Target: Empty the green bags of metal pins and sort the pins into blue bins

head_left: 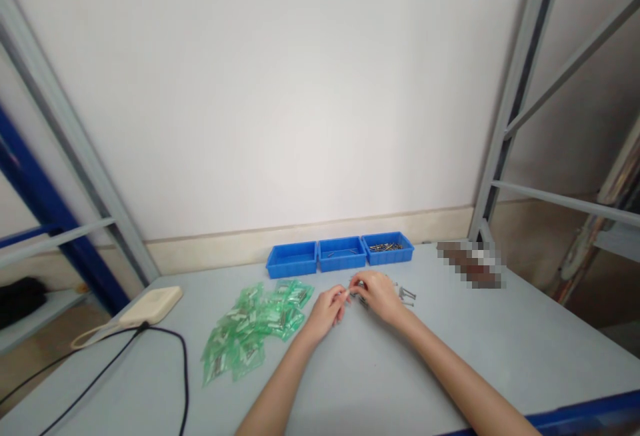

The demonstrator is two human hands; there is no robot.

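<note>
Over the middle of the table, my left hand [325,314] is closed, with thumb and fingertips pinched together. My right hand [377,294] meets it from the right, its fingers curled and its fingertips almost touching the left ones. Whatever lies between the fingertips is too small to make out. Some loose metal screws [407,295] lie on the table just right of my right hand, and a few more show partly under and behind it. To the left of my left hand is a spread pile of green plastic bags [260,316] with metal pieces inside.
Three blue bins stand in a row at the back: the left bin [293,269], the middle bin [343,263] with a few pieces, and the right bin [390,257] holding many screws. A white box [151,306] and black cable [185,363] lie left. A pixelated patch covers something at right.
</note>
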